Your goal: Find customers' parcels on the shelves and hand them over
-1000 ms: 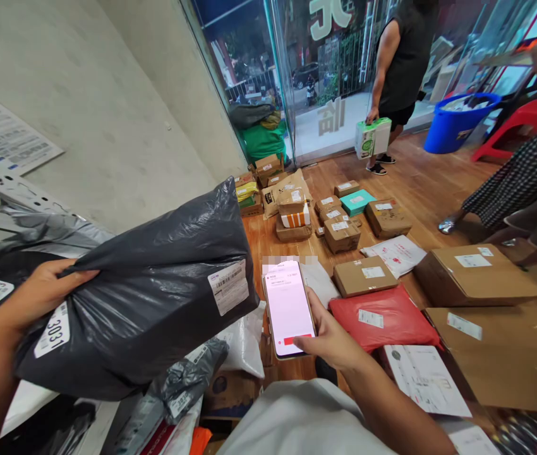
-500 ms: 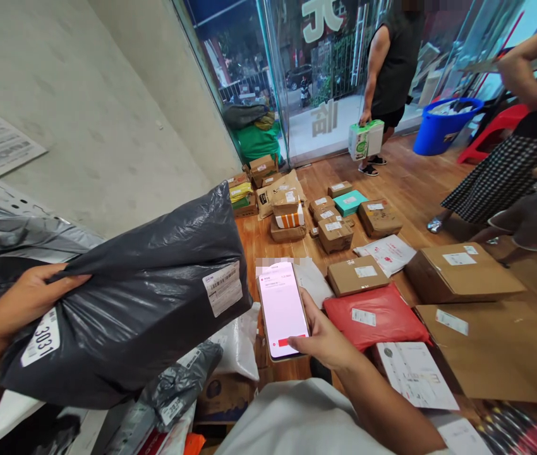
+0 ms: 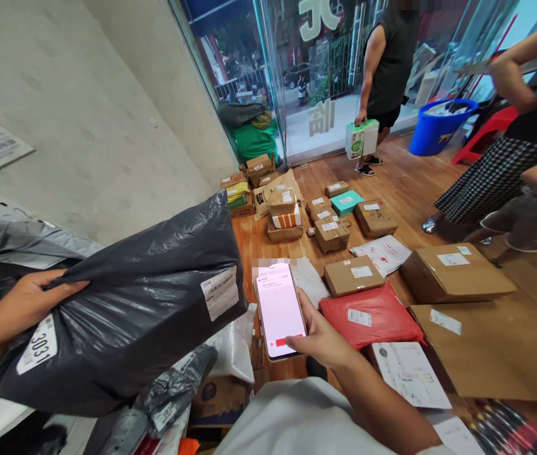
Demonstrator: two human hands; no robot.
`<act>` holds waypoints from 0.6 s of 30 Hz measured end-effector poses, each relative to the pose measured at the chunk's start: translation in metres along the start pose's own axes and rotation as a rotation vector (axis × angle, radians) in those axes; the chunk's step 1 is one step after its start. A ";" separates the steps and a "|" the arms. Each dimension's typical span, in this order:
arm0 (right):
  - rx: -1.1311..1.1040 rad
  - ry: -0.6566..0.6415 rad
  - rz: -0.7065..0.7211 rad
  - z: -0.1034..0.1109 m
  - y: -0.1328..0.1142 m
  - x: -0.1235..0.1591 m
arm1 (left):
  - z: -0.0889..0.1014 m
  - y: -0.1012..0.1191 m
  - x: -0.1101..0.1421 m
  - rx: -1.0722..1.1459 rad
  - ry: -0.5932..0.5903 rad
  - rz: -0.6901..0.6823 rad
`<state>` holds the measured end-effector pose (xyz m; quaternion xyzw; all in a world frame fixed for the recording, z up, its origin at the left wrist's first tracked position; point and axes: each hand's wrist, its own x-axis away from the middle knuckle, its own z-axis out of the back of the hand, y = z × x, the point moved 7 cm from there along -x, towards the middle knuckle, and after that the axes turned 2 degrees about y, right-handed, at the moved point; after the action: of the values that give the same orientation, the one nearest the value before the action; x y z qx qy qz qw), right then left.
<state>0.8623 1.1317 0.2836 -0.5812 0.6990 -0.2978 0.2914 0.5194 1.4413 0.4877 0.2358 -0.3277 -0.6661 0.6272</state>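
Observation:
My left hand (image 3: 55, 294) pinches the upper left side of a large dark plastic mailer bag (image 3: 140, 291), fingers closed on its bunched film. The bag is tilted, its right end higher; it bears a 3031 tag and a barcode label (image 3: 221, 292). My right hand (image 3: 318, 332) is closed around a smartphone (image 3: 280, 309), its lit screen facing me and showing a red button at the bottom. The thumb rests on the screen near that button. Below the bag lie a smaller grey mailer (image 3: 176, 379) tagged 3030 and a white package (image 3: 233, 354).
Cardboard boxes (image 3: 458, 272), a red mailer (image 3: 370, 314) and a teal box (image 3: 347, 202) cover much of the wooden floor. A person (image 3: 386, 63) carrying a green-and-white pack (image 3: 362, 139) stands by the glass door. At right are other people (image 3: 500, 145), a blue bin (image 3: 441, 126) and a red stool (image 3: 479, 136).
The view has shifted slightly, so most things sit a little further left. Both hands keep their hold on the bag and the smartphone; the thumb stays near the red button.

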 end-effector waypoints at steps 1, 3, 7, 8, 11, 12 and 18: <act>0.002 0.002 -0.001 0.002 -0.001 -0.001 | -0.001 -0.001 -0.002 -0.005 0.002 -0.003; 0.005 0.002 0.000 0.006 -0.002 -0.004 | -0.004 -0.001 -0.005 -0.030 0.003 -0.003; -0.002 0.001 -0.008 0.016 -0.005 -0.010 | -0.007 0.006 -0.007 -0.102 0.045 -0.004; -0.008 0.003 -0.007 0.018 -0.006 -0.011 | -0.008 0.009 -0.007 -0.114 0.063 -0.016; -0.028 0.008 -0.006 0.027 -0.011 -0.016 | -0.011 0.014 -0.010 -0.121 0.098 -0.035; -0.036 0.004 -0.017 0.030 -0.012 -0.018 | -0.013 0.015 -0.012 -0.119 0.106 -0.034; -0.209 0.080 -0.114 0.056 -0.009 -0.032 | -0.040 0.021 -0.015 -0.090 0.121 0.007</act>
<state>0.9156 1.1577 0.2560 -0.6348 0.7031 -0.2622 0.1839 0.5639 1.4510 0.4744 0.2459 -0.2601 -0.6624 0.6582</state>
